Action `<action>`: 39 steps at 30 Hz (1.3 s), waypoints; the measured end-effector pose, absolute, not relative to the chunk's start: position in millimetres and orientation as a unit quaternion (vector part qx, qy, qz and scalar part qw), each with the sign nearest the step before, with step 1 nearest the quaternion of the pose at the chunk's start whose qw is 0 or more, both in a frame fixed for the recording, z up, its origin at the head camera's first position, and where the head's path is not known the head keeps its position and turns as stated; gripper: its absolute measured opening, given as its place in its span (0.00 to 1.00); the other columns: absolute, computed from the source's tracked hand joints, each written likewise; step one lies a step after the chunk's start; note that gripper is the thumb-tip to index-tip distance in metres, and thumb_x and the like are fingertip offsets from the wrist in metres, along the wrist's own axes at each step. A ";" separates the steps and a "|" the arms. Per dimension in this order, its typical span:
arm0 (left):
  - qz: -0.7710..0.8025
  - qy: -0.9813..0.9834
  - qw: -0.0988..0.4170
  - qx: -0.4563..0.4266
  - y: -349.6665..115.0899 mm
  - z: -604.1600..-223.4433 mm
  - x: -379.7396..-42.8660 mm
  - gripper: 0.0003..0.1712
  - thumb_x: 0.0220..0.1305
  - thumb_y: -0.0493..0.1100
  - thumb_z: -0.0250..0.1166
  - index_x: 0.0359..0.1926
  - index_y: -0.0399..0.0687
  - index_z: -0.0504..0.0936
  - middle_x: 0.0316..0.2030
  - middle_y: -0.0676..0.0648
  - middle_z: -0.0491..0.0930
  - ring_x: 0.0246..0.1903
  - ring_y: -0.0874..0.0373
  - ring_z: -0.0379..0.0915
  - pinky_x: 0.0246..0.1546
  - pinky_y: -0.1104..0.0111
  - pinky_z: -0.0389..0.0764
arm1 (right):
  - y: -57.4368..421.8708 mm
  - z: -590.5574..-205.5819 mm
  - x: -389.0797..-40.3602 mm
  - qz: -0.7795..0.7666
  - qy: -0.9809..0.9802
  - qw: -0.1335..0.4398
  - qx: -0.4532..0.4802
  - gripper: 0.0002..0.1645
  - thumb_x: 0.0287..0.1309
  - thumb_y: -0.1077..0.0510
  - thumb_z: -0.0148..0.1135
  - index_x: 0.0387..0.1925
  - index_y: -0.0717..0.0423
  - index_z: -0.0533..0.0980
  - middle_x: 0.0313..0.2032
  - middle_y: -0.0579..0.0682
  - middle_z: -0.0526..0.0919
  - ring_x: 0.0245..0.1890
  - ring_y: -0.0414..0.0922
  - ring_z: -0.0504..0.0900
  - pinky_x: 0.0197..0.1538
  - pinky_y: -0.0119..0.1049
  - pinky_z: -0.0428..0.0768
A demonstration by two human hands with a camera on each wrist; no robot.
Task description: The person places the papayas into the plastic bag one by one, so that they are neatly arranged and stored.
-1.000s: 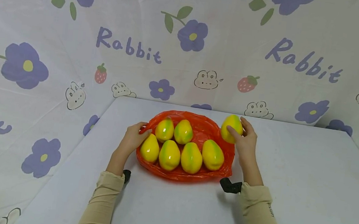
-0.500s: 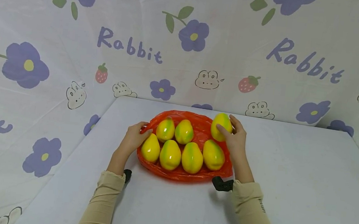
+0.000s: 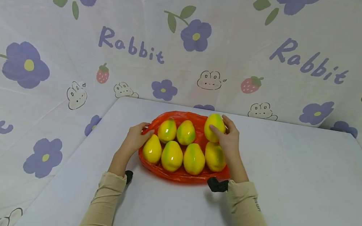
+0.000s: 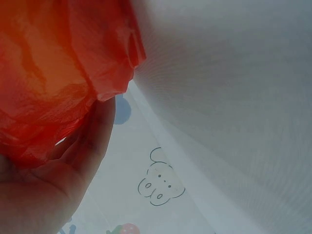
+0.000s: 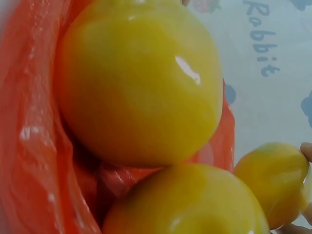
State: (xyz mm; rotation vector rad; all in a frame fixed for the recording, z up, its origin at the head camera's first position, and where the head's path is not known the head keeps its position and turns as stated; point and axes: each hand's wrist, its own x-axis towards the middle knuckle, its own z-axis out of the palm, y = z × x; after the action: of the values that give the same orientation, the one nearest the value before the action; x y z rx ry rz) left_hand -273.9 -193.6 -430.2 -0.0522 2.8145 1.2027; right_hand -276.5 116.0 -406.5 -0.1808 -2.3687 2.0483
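Observation:
A red plastic bag [image 3: 174, 178] lies spread open on the table, with several glossy yellow-green papayas in it, among them a front papaya [image 3: 171, 156] and a back papaya [image 3: 186, 132]. My left hand [image 3: 132, 139] grips the bag's left rim, thumb inside; in the left wrist view the fingers lie behind the red plastic [image 4: 48, 63]. Over the bag's back right part, my right hand [image 3: 230, 139] holds another papaya [image 3: 214, 125] between thumb and fingers. That held papaya [image 5: 273, 183] shows at the right edge of the right wrist view, beyond two larger-looking ones.
The white table [image 3: 292, 182] extends to both sides of the bag. Behind it hangs a white cloth [image 3: 233, 41] printed with flowers, rabbits and strawberries. A black wrist mount [image 3: 217, 185] sticks out beside the right sleeve, near the bag's front right edge.
My right hand has moved left with its papaya, from the bag's right edge to over its back right part. My left hand has stayed on the rim.

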 end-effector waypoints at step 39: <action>0.387 0.921 0.039 -0.019 -192.9 -429.9 -273.0 0.28 0.72 0.51 0.55 0.68 0.45 0.67 0.60 0.37 0.74 0.55 0.44 0.73 0.59 0.51 0.78 | 91.4 -416.4 -285.7 0.623 -0.782 -0.024 -0.014 0.41 0.63 0.50 0.63 0.73 0.50 0.57 0.72 0.52 0.62 0.70 0.53 0.65 0.72 0.47 0.67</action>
State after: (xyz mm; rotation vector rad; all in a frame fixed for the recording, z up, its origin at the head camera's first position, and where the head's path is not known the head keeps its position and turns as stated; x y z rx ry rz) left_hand -273.0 -192.9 -429.9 -0.0577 2.8241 1.1866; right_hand -285.7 91.4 -416.4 -0.0458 -2.4949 1.9864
